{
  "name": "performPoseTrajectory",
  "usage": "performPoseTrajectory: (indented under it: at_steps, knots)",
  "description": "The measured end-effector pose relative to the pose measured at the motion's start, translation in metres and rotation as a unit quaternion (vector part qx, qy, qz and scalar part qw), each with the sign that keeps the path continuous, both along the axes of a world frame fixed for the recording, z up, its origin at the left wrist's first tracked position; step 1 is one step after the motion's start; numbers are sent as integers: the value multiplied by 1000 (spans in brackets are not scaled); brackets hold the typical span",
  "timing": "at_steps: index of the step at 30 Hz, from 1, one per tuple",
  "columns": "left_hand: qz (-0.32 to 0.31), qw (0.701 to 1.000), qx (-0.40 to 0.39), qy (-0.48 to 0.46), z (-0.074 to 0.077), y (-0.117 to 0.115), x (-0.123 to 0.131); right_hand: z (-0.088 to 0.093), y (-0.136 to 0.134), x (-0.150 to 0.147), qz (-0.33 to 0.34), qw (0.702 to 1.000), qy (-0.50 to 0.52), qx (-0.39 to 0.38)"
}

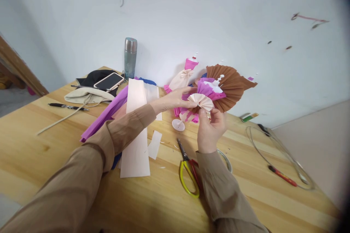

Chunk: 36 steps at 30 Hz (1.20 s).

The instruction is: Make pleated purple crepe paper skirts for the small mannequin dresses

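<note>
My right hand (pixel 210 128) is raised above the wooden table (pixel 54 145), fingers pinched on a small cream pleated paper fan (pixel 201 101). My left hand (pixel 175 98) reaches in from the left, its fingers closed on the same fan and on the pink and purple pleated paper piece (pixel 209 90) behind it. A large brown pleated paper fan (pixel 232 87) spreads out behind those. A paper doll figure (pixel 183 77) in cream and pink stands just left, against the wall.
Scissors (pixel 187 169) with yellow and red handles lie under my right forearm. Cream paper strips (pixel 136 131) and purple paper (pixel 105 114) lie at centre. A phone (pixel 108 81), a dark cloth, a pen (pixel 67 106), a steel flask (pixel 130 57), a wire loop (pixel 276 154) and a red tool (pixel 283 176) sit around.
</note>
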<state>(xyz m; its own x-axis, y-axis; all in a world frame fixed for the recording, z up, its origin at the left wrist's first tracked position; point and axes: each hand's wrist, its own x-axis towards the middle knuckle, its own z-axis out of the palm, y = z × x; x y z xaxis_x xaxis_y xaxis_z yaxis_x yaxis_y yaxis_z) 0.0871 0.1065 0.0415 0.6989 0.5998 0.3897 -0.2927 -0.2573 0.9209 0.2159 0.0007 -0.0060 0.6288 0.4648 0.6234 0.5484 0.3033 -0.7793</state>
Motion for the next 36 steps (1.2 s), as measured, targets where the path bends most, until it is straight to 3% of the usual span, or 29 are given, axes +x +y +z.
performPoseTrajectory:
  at_steps: [7,16,29,36]
  knots:
    - [-29,999,34,12,-2,9,6,1,4,-1,-22,1000,2,14]
    - [4,997,79,23,2,7,8,1,6,-2,-2,1000,18,16]
    - [12,996,84,35,1,4,7,1,15,-3,34,996,65,45]
    - [32,992,108,55,0,3,8,2,14,0,93,993,54,50]
